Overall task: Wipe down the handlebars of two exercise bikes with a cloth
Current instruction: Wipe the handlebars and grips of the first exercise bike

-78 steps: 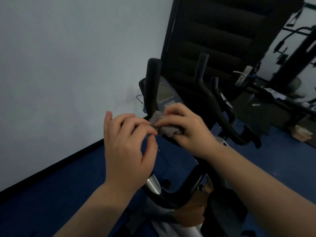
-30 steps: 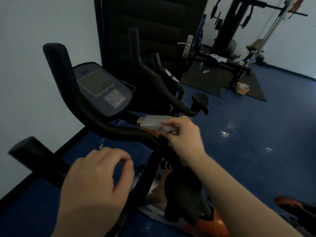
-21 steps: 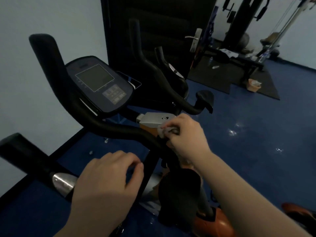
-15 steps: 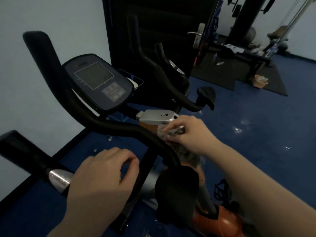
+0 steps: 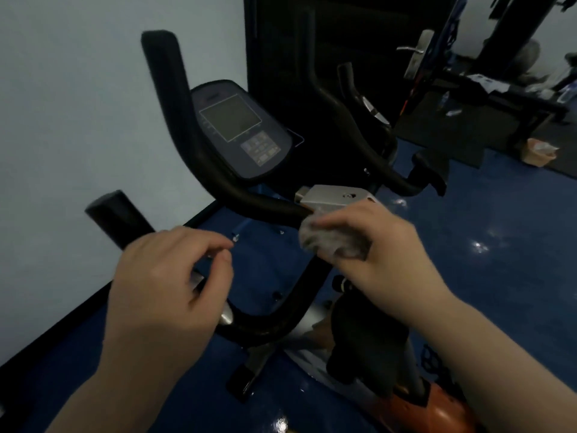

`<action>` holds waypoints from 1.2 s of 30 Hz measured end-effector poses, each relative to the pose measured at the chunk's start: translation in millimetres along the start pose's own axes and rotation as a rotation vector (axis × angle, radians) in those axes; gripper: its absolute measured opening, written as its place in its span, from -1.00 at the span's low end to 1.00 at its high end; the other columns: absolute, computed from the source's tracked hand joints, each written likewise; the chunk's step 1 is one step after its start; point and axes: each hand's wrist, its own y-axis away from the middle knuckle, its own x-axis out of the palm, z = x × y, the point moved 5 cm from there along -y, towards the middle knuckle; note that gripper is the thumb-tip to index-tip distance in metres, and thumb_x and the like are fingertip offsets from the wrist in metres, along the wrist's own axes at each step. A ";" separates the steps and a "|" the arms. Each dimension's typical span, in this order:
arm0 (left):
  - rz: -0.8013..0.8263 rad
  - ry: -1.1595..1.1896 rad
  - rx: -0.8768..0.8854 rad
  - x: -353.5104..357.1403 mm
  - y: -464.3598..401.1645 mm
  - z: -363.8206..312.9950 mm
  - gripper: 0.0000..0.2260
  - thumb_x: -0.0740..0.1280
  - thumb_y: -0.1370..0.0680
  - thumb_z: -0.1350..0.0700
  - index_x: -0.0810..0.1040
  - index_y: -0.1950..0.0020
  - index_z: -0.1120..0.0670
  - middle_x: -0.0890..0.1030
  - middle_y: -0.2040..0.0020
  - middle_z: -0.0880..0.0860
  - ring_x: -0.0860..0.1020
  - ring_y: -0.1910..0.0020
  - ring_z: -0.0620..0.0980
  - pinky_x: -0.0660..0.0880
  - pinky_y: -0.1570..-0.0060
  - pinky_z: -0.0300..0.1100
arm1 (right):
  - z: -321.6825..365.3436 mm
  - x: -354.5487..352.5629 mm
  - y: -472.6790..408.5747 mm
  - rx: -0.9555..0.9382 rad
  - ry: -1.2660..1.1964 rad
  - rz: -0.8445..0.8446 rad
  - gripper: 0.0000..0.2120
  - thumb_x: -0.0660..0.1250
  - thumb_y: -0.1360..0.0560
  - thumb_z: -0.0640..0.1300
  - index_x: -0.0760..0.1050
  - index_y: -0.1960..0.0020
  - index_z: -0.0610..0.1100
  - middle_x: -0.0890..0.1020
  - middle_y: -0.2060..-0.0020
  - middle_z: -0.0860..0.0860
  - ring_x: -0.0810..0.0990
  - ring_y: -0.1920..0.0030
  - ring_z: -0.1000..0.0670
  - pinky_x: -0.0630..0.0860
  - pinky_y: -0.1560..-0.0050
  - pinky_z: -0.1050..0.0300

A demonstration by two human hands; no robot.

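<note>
The near exercise bike's black handlebar (image 5: pixel 193 145) rises at the left and curves down to the silver stem clamp (image 5: pixel 337 196). My right hand (image 5: pixel 384 251) presses a grey cloth (image 5: pixel 331 242) on the bar's centre, just below the clamp. My left hand (image 5: pixel 168 282) hovers with curled fingers over the lower side grip (image 5: pixel 118 217), holding nothing. The console (image 5: pixel 240 132) sits behind the bar. A second bike's black handlebars (image 5: pixel 352 126) stand further back.
A pale wall runs along the left. A dark door (image 5: pixel 327 42) with a metal handle stands behind the bikes. Blue floor spreads to the right, with a weight machine (image 5: pixel 499 76) and a small box (image 5: pixel 540 151) on a black mat at the back right.
The view has swung from the upright grip to the bar's centre. My right hand slid the cloth down along the bar toward the clamp. My left hand let go and hovers over the side grip.
</note>
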 end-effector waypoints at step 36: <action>0.315 0.085 0.448 -4.3 16.0 36.5 -0.84 0.25 -0.51 0.09 0.63 0.07 0.05 0.65 0.12 -0.08 0.59 0.07 -0.08 0.27 -0.18 -0.22 | 57.5 125.6 68.9 0.487 -0.202 -0.521 -0.66 0.04 -0.66 -0.07 0.47 -0.33 -0.04 0.34 -0.44 0.14 0.13 -0.49 0.19 0.11 -0.48 0.17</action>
